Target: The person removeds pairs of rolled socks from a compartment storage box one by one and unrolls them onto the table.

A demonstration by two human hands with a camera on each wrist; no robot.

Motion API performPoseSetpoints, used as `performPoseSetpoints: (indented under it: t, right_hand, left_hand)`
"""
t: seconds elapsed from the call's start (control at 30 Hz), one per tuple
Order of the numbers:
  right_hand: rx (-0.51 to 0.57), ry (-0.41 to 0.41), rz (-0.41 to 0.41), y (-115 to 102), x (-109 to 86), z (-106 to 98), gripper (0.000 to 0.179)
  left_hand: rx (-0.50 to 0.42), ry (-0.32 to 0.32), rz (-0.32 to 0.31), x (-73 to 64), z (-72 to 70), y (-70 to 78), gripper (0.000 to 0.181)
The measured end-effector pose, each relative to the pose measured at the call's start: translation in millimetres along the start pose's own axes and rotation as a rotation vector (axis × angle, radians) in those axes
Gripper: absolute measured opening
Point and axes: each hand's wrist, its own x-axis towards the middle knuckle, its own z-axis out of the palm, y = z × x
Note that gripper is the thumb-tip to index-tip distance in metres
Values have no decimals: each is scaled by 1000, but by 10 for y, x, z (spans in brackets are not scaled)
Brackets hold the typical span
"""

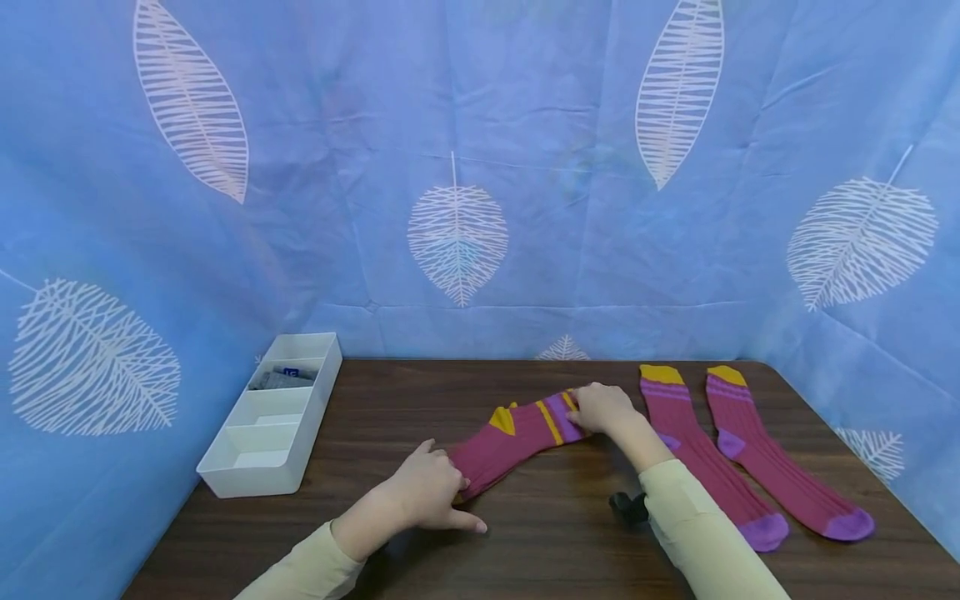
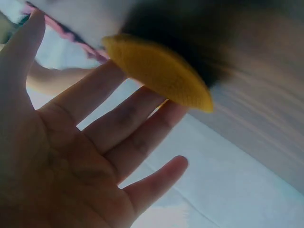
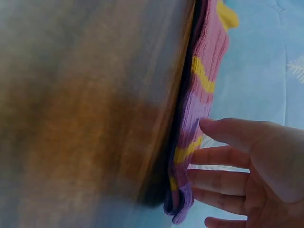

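Two ribbed maroon socks with purple toes [image 1: 772,463] already lie flat; the yellow-striped maroon knit sock [image 1: 498,454], perhaps doubled, lies unfolded, touched by straight-fingered left hand [image 1: 429,487] and right hand [image 1: 603,407].

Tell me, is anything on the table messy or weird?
Nothing looks spilled or broken. The striped sock in the middle just doesn't match: its heel is yellow, but the flat pair on the right has purple heels.

Beyond the striped socks [image 1: 517,446], tabletop [image 1: 450,383] lies open between the white tray [image 1: 315,425] and two flat socks [image 1: 712,467].
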Motion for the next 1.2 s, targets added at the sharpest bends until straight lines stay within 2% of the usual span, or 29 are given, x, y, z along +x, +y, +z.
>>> performPoseSetpoints:
  t: [0.23,0.47,0.57,0.7,0.87,1.0,1.2]
  right_hand:
    - [-44,-27,-41,-5,85,-38,46]
    - [-12,-11,-89,59,143,14,50]
    - [33,-26,-92,37,130,9,50]
    - [63,-38,-126,45,133,55,52]
    - [67,-42,-174,33,97,122,57]
    - [49,-38,-190,19,27,155,58]
    - [71,-10,-204,74,-115,128,57]
  left_hand:
    - [30,15,154,-125,-17,372,65]
    - [109,55,298,-123,-20,579,59]
    - [114,44,365,-82,2,638,55]
    - [69,36,464,-12,35,680,51]
    - [24,26,552,38,68,707,49]
    - [32,15,602,70,86,748,49]
    - [36,-8,633,151,95,828,52]
